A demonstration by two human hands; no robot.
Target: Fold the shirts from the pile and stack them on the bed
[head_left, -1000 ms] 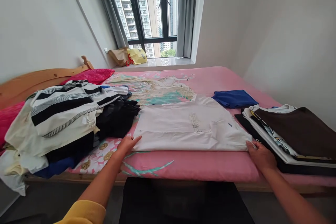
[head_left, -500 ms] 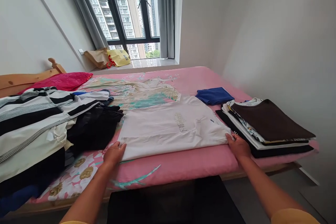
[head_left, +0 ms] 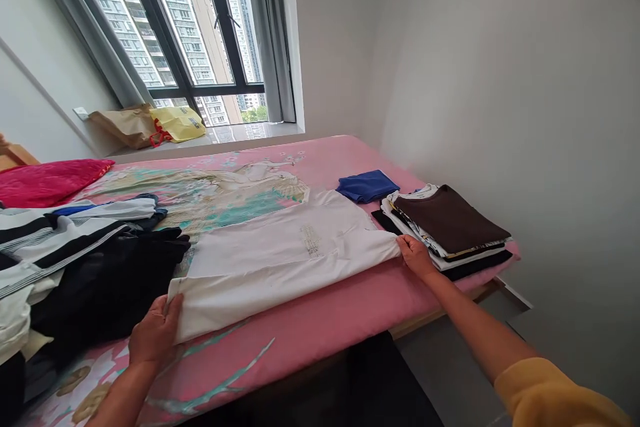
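Note:
A white T-shirt with a small printed block on its front lies spread across the bed, its near side folded over in a long strip. My left hand pinches the strip's left end, thumb on top, and that end looks slightly raised. At the opposite end, my right hand has its fingers closed on the shirt's right corner. Just beyond my right hand is a stack of folded clothes topped by a brown shirt.
A folded blue garment lies behind the stack. Black clothing and striped garments are heaped at left, before a red pillow. Paper and yellow bags sit on the windowsill. The pink bed's front edge is near me.
The view has turned right, so everything sits further left. My left hand has pulled the shirt's left end nearer to me and up a little; both hands keep their grip.

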